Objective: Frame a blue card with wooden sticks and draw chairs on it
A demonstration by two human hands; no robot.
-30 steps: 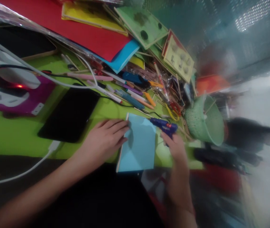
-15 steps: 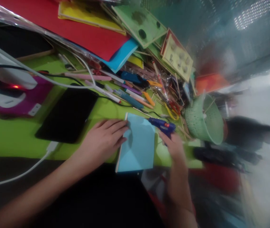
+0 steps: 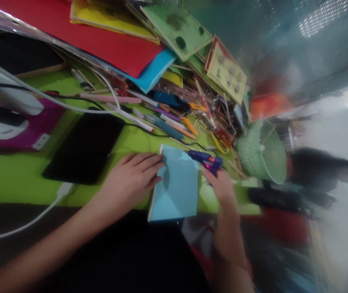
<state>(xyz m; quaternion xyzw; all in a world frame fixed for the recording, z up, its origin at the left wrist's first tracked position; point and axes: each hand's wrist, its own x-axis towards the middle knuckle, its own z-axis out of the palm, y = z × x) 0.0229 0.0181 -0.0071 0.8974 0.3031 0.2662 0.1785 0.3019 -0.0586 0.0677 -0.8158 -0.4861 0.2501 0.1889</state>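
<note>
Might smear if jolted, with right hand (image 3: 223, 188) clamped on glue gun (image 3: 206, 158), left hand (image 3: 133, 174), fingers together, on card's (image 3: 178, 189) left edge.

Dim, hazy light leaves a soft shadow beside the left hand (image 3: 137, 175) on the light-blue card (image 3: 178, 191), while the right side smears into stretched, unfocused blur.

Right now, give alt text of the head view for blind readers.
The right hand holds a blue glue gun near the far right corner of a pale blue panel; the left hand touches its left edge. Pens lie on the green table.
</note>
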